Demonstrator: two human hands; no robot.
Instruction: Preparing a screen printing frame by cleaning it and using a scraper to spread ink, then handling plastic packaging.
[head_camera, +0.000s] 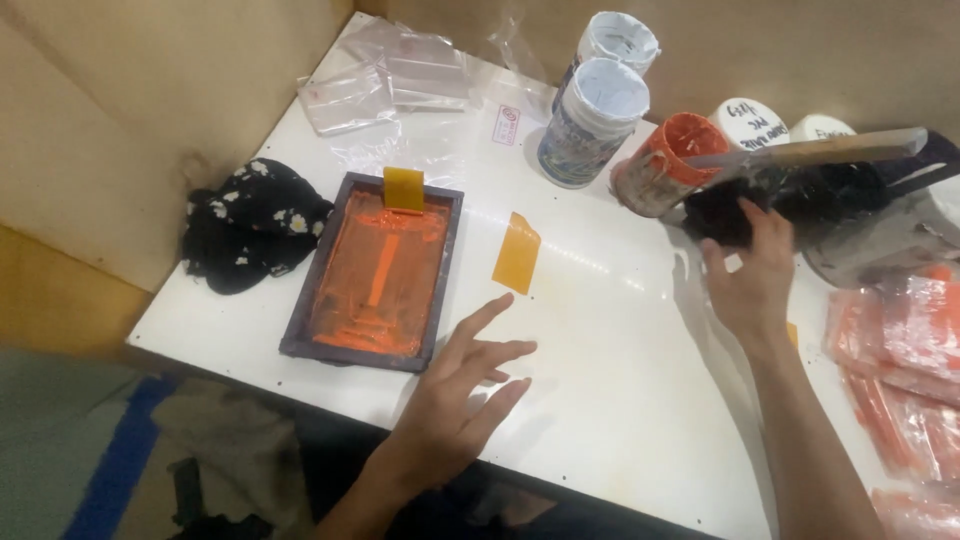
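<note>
On white table (600, 330) I see left hand (455, 395) open, fingers spread, hovering beside orange-inked screen frame (375, 270); right hand (750, 275) touches black cloth (800, 200), grip I cannot tell; orange paint can (665, 165) near it.

- Dark-framed printing screen (375, 268) smeared with orange ink, lying flat on white table (600, 340).
- Small yellow scraper (404, 189) propped at the screen's far edge; another yellow card (517, 253) lying just right of the screen.
- Left hand (455, 400) hovering open-fingered near the screen's near-right corner.
- Right hand (750, 275) well right of the screen, touching black cloth (800, 200) beside orange-coated cup (665, 160).
- Black floral fabric (250, 225) just left of the screen.
</note>
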